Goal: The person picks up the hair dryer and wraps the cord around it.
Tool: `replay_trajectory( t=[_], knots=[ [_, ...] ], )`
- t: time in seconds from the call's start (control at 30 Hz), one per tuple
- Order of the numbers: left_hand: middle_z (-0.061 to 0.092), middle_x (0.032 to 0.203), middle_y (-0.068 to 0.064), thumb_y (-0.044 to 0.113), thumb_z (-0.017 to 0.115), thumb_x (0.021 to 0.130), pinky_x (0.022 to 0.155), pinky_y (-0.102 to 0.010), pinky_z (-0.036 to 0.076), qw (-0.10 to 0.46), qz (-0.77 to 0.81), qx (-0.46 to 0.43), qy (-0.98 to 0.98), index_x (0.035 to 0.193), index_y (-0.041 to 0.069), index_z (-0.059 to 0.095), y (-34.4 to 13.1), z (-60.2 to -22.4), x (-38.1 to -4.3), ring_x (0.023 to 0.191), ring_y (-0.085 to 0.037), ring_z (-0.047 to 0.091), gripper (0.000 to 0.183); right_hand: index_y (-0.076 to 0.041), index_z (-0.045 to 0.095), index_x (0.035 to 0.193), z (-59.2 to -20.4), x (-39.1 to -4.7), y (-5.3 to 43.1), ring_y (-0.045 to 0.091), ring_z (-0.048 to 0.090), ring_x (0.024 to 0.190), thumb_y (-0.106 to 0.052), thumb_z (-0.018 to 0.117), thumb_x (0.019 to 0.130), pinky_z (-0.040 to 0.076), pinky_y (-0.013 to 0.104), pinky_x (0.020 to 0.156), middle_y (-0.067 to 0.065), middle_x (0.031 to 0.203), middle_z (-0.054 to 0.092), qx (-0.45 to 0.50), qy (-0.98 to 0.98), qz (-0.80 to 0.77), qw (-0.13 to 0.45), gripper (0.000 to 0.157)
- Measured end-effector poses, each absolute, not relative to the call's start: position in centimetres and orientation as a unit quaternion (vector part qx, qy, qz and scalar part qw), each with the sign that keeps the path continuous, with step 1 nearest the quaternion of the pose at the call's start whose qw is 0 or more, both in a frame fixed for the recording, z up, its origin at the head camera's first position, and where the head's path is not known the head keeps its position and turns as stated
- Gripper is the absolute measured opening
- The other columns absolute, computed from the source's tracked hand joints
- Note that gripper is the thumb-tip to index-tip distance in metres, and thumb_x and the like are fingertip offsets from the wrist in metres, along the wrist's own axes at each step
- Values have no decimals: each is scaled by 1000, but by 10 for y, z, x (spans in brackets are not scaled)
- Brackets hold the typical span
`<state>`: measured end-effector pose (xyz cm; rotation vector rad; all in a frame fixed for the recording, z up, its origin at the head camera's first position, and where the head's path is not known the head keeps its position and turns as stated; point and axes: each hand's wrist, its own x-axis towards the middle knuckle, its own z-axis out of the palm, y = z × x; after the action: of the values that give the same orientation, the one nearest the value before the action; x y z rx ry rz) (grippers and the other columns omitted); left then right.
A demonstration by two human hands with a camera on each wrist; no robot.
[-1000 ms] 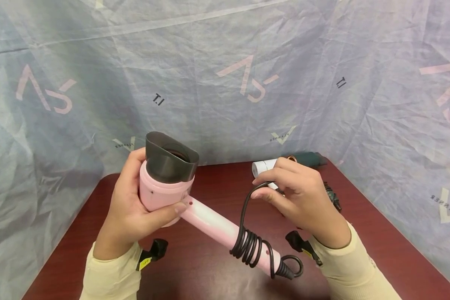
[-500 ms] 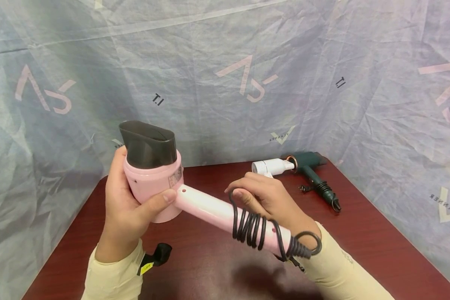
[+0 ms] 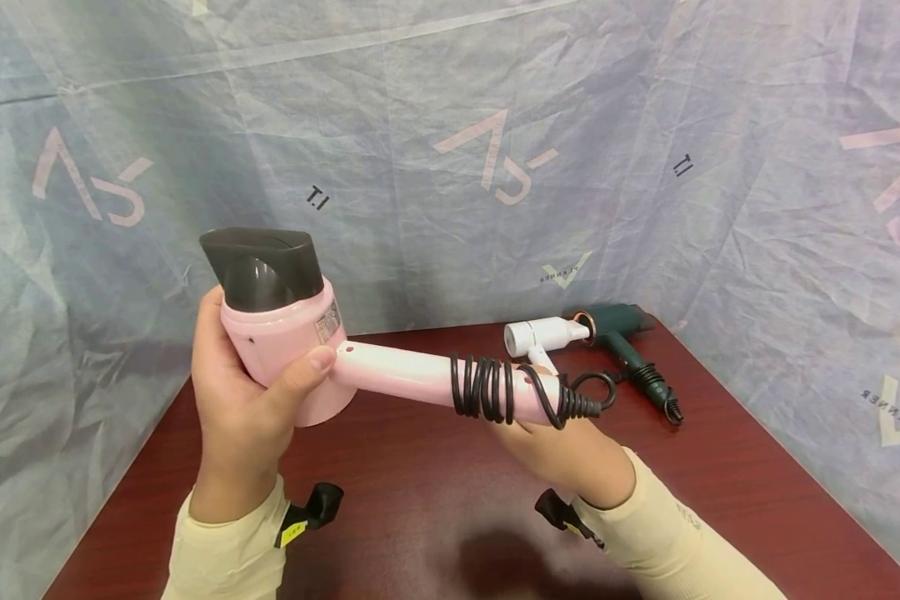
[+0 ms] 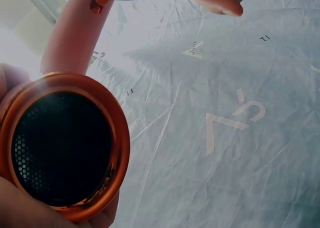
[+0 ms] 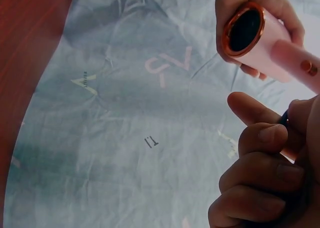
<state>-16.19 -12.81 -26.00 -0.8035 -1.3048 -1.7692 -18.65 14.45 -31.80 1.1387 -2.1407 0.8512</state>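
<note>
My left hand grips the round pink body of a hair dryer, held up above the table with its black nozzle pointing up. A copper-rimmed intake grille faces the left wrist camera. The handle stretches nearly level to the right, wound with several turns of black cord. Behind and under the handle's end is my right hand, its fingers mostly hidden in the head view. In the right wrist view its fingers are curled, with a bit of cord pinched by the thumb.
A white hair dryer and a dark green one lie at the back right of the dark red table. Grey printed cloth hangs around the table's back and sides.
The pink hair dryer has moved up and left, and its handle has swung from slanting down to nearly level. My right hand has carried the cord from above the handle to behind and below it.
</note>
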Motion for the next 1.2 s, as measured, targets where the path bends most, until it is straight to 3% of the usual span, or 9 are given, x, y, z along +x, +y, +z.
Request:
replay_trajectory(
  t=[0.13, 0.27, 0.77, 0.97, 1.2],
  knots=[
    [66, 115, -25, -16, 73, 65, 82, -36, 57, 407, -698, -306, -504, 133, -9, 54, -128, -259, -163, 95, -34, 67, 71, -22, 71, 106, -314, -182, 139, 2, 57, 84, -19, 59, 105, 50, 23, 80, -13, 89, 64, 440, -788, 322, 287, 12],
    [66, 112, -24, -16, 74, 64, 81, -35, 56, 432, -697, -296, -490, 131, -9, 54, -128, -258, -165, 92, -33, 66, 70, -23, 74, 106, -314, -172, 135, -3, 58, 81, -23, 58, 106, 51, 18, 77, -17, 95, 70, 424, -805, 308, 278, 16],
    [66, 108, -23, -17, 74, 63, 81, -36, 55, 472, -698, -285, -456, 127, -10, 53, -121, -249, -154, 91, -34, 66, 68, -21, 67, 98, -314, -159, 128, -4, 39, 63, -22, 58, 106, 36, 10, 60, -16, 75, 52, 474, -785, 267, 297, 13],
    [65, 112, -22, -15, 77, 62, 83, -36, 54, 476, -683, -277, -480, 129, -9, 53, -120, -248, -155, 94, -33, 65, 71, -22, 49, 77, -313, -160, 129, -1, 26, 60, -26, 58, 106, 26, 12, 56, -11, 65, 32, 472, -789, 246, 306, 31],
    [65, 113, -23, -16, 76, 62, 81, -36, 55, 471, -686, -282, -478, 130, -9, 52, -121, -249, -155, 93, -33, 65, 72, -22, 45, 74, -312, -162, 130, -1, 29, 60, -28, 57, 107, 29, 14, 56, -12, 65, 32, 468, -800, 226, 299, 35]
  ],
)
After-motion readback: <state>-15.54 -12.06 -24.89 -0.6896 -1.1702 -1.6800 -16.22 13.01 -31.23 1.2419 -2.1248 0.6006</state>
